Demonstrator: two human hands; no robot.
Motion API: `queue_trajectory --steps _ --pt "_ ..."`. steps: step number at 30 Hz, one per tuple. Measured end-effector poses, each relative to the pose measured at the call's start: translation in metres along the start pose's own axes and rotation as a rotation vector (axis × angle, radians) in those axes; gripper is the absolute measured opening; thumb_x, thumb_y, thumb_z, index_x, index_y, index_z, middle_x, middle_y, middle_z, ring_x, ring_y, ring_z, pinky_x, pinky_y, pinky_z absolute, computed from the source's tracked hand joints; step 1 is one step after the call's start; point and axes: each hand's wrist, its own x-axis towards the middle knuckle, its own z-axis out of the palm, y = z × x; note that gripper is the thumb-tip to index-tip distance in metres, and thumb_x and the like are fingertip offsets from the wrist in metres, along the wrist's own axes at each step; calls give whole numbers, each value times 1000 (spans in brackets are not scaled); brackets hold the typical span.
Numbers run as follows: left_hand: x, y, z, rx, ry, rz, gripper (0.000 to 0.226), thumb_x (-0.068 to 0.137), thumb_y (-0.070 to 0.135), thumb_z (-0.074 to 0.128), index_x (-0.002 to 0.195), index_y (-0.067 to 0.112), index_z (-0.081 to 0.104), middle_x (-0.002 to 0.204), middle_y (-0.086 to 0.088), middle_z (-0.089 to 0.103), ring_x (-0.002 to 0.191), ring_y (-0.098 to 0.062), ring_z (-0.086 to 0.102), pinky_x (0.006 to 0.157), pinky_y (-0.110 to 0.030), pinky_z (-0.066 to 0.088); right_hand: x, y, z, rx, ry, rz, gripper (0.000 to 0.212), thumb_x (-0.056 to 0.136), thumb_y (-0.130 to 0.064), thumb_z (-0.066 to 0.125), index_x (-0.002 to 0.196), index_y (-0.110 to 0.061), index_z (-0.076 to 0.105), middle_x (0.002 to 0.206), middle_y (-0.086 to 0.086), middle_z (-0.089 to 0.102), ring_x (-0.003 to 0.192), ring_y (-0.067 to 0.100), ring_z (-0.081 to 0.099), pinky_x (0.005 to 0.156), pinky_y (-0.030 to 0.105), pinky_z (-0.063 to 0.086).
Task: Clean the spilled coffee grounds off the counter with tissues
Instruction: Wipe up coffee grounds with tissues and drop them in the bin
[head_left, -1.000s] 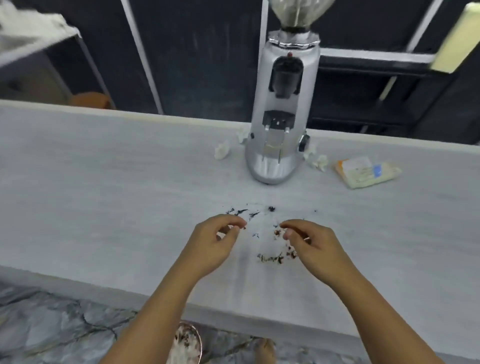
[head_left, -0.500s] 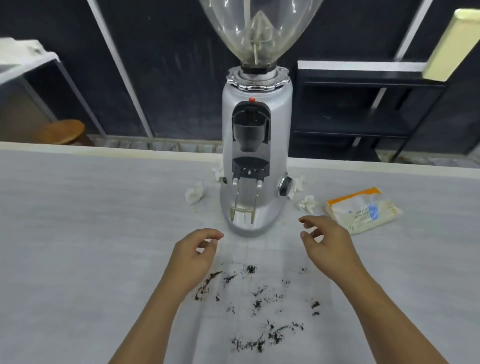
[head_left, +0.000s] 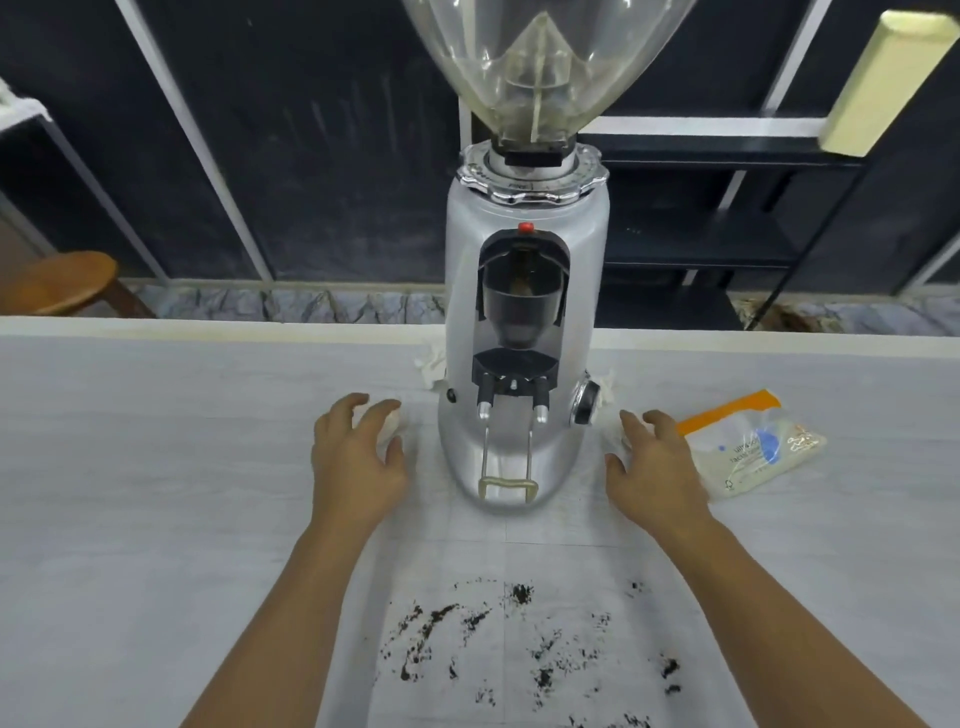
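Dark coffee grounds (head_left: 519, 639) lie scattered on the pale counter (head_left: 156, 493), close to me between my forearms. My left hand (head_left: 358, 462) hovers with spread fingers over a crumpled white tissue (head_left: 393, 422), just left of the grinder's base. On the other side of the base, my right hand (head_left: 655, 467) is also spread, its fingertips over another crumpled tissue (head_left: 614, 435). Neither hand has closed on a tissue, and both tissues are partly hidden by fingers.
A tall silver coffee grinder (head_left: 522, 364) with a clear hopper stands between my hands. More crumpled tissues (head_left: 431, 364) lie behind its base. A tissue pack (head_left: 753, 447) with an orange edge lies right of my right hand. A wooden stool (head_left: 57, 283) stands beyond the counter.
Both hands have moved away from the grounds, forward to either side of the grinder, and their fingers have spread. The camera has tilted up and closer to the grinder.
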Motion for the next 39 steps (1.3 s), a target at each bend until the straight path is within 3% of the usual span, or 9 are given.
queue_trajectory --steps 5,7,9,14,18,22,29,34,39 --pt "23 -17 21 124 -142 -99 47 85 20 71 131 20 62 140 -12 50 123 -38 47 88 -49 51 22 6 19 -80 142 -64 19 78 -9 64 96 -3 63 95 18 58 74 38 55 69 40 48" --pt "28 -21 26 56 -144 -107 32 87 15 71 119 15 70 119 -11 64 108 -34 59 79 -39 54 32 10 24 -71 151 -79 2 75 -4 59 73 -4 60 81 14 55 62 34 53 59 35 45" --pt "28 -27 31 35 -100 -48 13 86 11 72 98 16 78 95 -7 69 88 -27 64 67 -29 49 41 17 29 -54 144 -82 9 72 1 63 64 -2 62 76 13 54 56 33 53 53 30 42" --pt "24 -25 20 -18 -140 -152 37 88 8 59 53 16 50 55 -1 53 52 -18 52 50 -30 43 36 21 24 -66 123 -170 11 71 4 68 63 -3 71 69 12 55 49 32 52 52 34 47" --pt "-6 -5 -12 -216 -203 -376 20 90 14 60 84 26 75 81 10 69 76 -9 64 62 -22 48 6 26 22 -45 111 -273 33 85 -17 49 63 -8 72 65 8 57 58 30 56 61 35 39" --pt "-62 10 -55 -460 -184 -557 19 88 21 73 104 32 74 104 7 68 87 -13 67 69 -24 58 -51 21 5 134 109 -283 9 79 -1 76 71 -4 76 70 7 59 54 23 57 51 33 50" --pt "-175 10 -117 -610 -158 -642 24 86 15 76 98 36 73 105 3 72 78 -11 72 69 -35 63 -138 -7 -13 262 -10 -442 17 73 2 81 89 -5 79 78 1 65 60 10 57 68 5 41" --pt "-249 -7 -155 -613 -124 -695 16 87 17 75 93 32 75 96 1 74 77 -16 73 76 -42 63 -201 -64 -4 384 -210 -566 16 79 -5 78 92 -14 79 85 -5 65 67 2 60 63 10 44" --pt "-328 -38 -202 -559 -76 -708 8 87 19 75 88 27 74 93 0 74 79 -19 74 73 -29 61 -286 -125 18 447 -391 -677 18 84 -8 74 100 -13 78 91 -8 66 78 1 60 66 3 39"
